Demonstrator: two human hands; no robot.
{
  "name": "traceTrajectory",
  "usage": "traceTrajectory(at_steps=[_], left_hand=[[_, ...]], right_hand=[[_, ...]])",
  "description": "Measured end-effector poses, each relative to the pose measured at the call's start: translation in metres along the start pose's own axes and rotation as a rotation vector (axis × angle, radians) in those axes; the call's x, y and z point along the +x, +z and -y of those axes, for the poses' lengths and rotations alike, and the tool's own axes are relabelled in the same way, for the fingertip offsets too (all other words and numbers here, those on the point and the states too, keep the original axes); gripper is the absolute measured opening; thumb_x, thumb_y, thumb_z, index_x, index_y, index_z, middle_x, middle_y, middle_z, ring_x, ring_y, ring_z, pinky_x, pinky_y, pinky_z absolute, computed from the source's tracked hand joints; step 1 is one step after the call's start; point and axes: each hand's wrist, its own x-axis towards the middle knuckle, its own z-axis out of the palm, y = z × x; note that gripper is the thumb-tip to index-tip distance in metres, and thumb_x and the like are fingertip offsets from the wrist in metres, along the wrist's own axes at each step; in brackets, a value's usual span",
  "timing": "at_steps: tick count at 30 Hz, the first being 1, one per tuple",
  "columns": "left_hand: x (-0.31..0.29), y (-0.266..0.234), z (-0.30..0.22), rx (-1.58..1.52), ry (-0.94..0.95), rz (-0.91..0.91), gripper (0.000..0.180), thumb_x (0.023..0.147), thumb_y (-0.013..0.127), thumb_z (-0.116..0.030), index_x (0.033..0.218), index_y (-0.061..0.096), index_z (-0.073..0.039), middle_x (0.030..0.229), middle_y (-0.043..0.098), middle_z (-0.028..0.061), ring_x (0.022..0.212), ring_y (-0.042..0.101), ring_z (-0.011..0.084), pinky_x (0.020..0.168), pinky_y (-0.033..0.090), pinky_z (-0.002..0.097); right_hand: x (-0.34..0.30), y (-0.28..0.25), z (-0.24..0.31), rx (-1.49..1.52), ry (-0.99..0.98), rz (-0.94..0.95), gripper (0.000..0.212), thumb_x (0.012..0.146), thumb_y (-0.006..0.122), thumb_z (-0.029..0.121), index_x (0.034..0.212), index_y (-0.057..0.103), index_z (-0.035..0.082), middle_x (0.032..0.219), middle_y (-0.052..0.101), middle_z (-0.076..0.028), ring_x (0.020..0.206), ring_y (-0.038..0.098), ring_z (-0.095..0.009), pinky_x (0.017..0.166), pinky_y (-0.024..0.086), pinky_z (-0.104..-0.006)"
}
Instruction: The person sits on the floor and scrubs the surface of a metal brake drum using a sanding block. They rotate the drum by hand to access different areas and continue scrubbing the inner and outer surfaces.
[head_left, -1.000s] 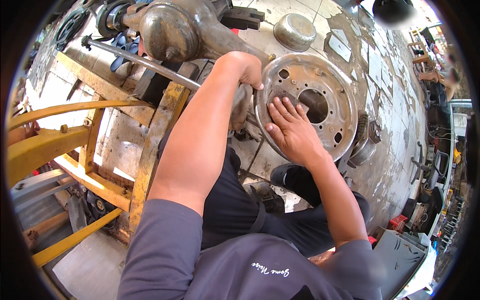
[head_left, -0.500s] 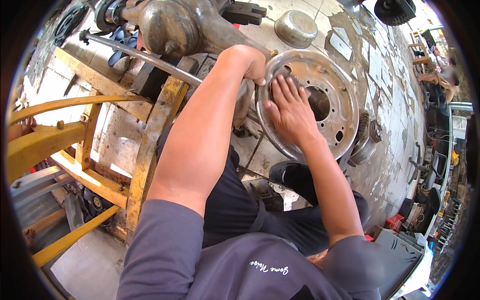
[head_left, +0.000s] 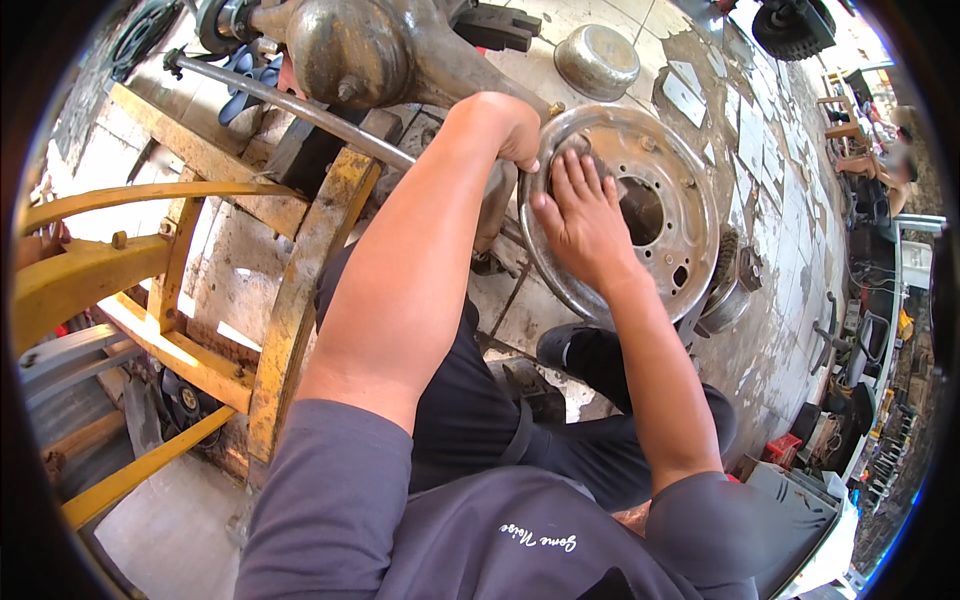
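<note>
A bare metal wheel rim (head_left: pixel 685 235), dull silver-brown with a big centre hole and bolt holes around it, stands tilted in front of me. My left hand (head_left: pixel 518 140) is closed over its upper left edge; the fingertips behind the edge are hidden. Flat on the inner left side of the wheel lies my right hand (head_left: pixel 585 210), fingers stretched out and palm down. Beneath those fingers a dark, thin patch (head_left: pixel 600 163) peeks out; whether it is a loose pad or part of the wheel I cannot make out.
A large rusty axle housing (head_left: pixel 350 55) lies beyond my left arm. Left of me stands a yellow metal frame (head_left: pixel 310 290), with a steel bar (head_left: pixel 290 105) across it. A metal bowl (head_left: pixel 597 60) sits behind the wheel. Broken tiles (head_left: pixel 683 95) and tools lie to the right.
The whole view has shifted a little, so the wheel and both hands sit slightly further right and lower. Both hands keep nearly the same places on the wheel.
</note>
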Motion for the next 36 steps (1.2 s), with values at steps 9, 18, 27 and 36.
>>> traceTrajectory(at_steps=[9, 18, 27, 36], left_hand=[[0.001, -0.001, 0.002, -0.059, -0.023, 0.018, 0.056, 0.093, 0.071, -0.04, 0.135, 0.064, -0.004, 0.141, 0.061, 0.019, 0.126, 0.062, 0.0343, 0.103, 0.051, 0.045], [0.001, -0.001, 0.004, -0.049, -0.024, 0.049, 0.059, 0.094, 0.071, -0.041, 0.138, 0.062, -0.004, 0.141, 0.06, 0.0205, 0.127, 0.061, 0.0349, 0.103, 0.05, 0.0455], [0.006, 0.001, 0.011, -0.054, -0.01, -0.005, 0.053, 0.093, 0.071, -0.041, 0.131, 0.065, -0.006, 0.133, 0.063, 0.0173, 0.119, 0.063, 0.0323, 0.099, 0.05, 0.0445], [-0.003, -0.001, 0.018, -0.098, 0.052, 0.038, 0.045, 0.096, 0.066, -0.039, 0.135, 0.066, -0.017, 0.136, 0.065, 0.0092, 0.121, 0.063, 0.029, 0.102, 0.048, 0.0425]], right_hand=[[0.005, 0.002, -0.009, 0.012, -0.034, -0.053, 0.069, 0.109, 0.028, 0.052, 0.155, 0.039, 0.002, 0.164, 0.032, -0.018, 0.154, 0.025, -0.036, 0.125, 0.017, -0.0526], [-0.002, -0.001, -0.003, -0.006, -0.081, -0.046, 0.07, 0.108, 0.031, 0.051, 0.155, 0.036, -0.001, 0.163, 0.032, -0.021, 0.154, 0.025, -0.037, 0.125, 0.017, -0.0534], [-0.017, -0.005, 0.003, 0.072, -0.14, 0.024, 0.076, 0.107, 0.032, 0.055, 0.155, 0.032, -0.005, 0.162, 0.031, -0.026, 0.153, 0.024, -0.04, 0.125, 0.015, -0.0551], [-0.028, -0.005, 0.01, 0.142, -0.191, 0.051, 0.079, 0.107, 0.031, 0.057, 0.157, 0.029, -0.004, 0.163, 0.028, -0.027, 0.154, 0.024, -0.039, 0.125, 0.014, -0.054]])
